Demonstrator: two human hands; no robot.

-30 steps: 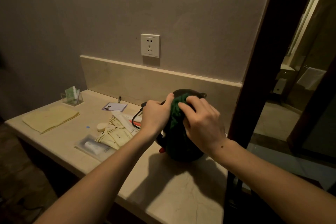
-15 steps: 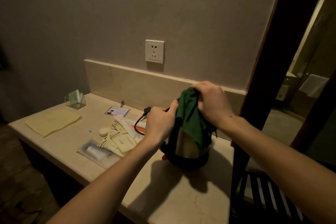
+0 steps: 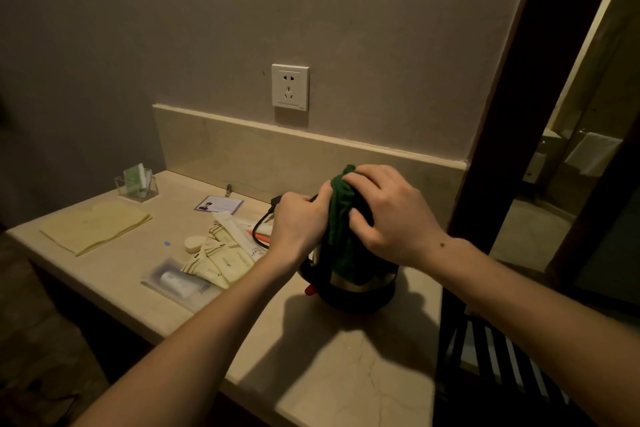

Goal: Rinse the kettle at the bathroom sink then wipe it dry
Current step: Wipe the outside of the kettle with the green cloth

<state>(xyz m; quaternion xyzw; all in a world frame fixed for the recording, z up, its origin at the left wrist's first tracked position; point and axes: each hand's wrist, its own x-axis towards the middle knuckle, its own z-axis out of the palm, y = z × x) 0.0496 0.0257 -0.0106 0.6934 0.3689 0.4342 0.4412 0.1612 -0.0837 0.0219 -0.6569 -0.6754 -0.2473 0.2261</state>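
Observation:
A dark electric kettle (image 3: 360, 288) with a steel band and a red switch stands on the beige stone counter (image 3: 346, 374), near its right end. A dark green cloth (image 3: 341, 222) is draped over the kettle's top and front. My right hand (image 3: 391, 215) presses the cloth onto the top of the kettle. My left hand (image 3: 299, 222) grips the kettle's handle on the left side. The lid and spout are hidden under the cloth and hands.
Toiletry sachets (image 3: 221, 260), a tube (image 3: 239, 234), a small round soap (image 3: 192, 244), a plastic-wrapped item (image 3: 176, 282), a card (image 3: 219, 204), a yellow folded cloth (image 3: 93, 227) and a clear holder (image 3: 136, 184) lie left. A black cord (image 3: 259, 225) loops behind. Wall socket (image 3: 290, 87) above; dark door frame (image 3: 519, 114) right.
My right hand has brought the cloth down from the raised top edge onto the kettle's crown and front. The left hand keeps its hold on the handle.

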